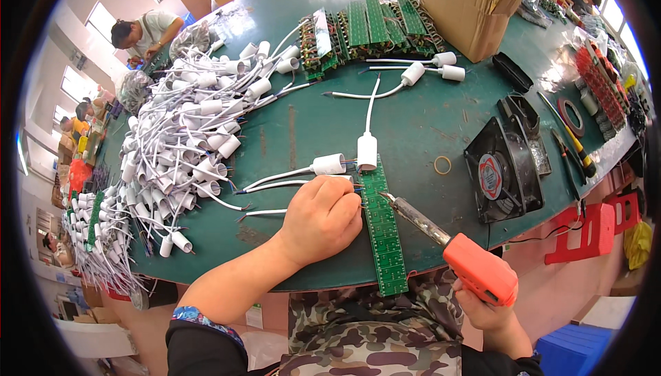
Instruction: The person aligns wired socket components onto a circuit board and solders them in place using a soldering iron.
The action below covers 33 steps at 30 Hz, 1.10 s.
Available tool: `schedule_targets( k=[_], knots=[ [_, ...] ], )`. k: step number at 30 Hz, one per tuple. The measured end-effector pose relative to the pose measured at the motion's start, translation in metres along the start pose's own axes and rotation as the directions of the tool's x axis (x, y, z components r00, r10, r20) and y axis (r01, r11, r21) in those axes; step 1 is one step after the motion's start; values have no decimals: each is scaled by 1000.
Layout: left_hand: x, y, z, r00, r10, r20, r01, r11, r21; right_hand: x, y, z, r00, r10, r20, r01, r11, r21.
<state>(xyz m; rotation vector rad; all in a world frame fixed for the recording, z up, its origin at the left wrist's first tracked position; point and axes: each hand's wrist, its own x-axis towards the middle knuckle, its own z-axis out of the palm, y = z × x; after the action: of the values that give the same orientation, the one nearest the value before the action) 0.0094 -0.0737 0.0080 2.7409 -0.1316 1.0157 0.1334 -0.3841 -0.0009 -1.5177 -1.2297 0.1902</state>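
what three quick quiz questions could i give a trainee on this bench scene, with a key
1. Multiple choice: which of the person's hands holds the red-handled soldering iron?
A) left
B) right
C) both

2. True or false: the black fan stands to the right of the green circuit board strip.

3. Fill in the blank: the large pile of white sockets with cables lies on the person's ____ side of that strip.

Key:
1. B, the right hand
2. True
3. left
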Motion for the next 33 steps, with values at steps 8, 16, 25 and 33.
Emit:
schedule_targets(
  k=[8, 16, 25, 33],
  knots=[
    [0, -1, 0, 999, 9, 34, -9, 1000, -3, -6, 5, 4, 995, 101, 1, -101, 991, 83],
    [1, -1, 1, 999, 7, 34, -7, 1000, 5, -5, 9, 3, 999, 36, 20, -37, 999, 18],
    [1, 0, 3, 997, 9, 71, -15, 997, 73, -7, 20, 11, 1000, -4, 17, 3, 997, 75],
    [1, 0, 4, 997, 10, 75, -16, 996, 83, 2, 20, 14, 999, -33, 35, 30, 998, 64]
  ],
)
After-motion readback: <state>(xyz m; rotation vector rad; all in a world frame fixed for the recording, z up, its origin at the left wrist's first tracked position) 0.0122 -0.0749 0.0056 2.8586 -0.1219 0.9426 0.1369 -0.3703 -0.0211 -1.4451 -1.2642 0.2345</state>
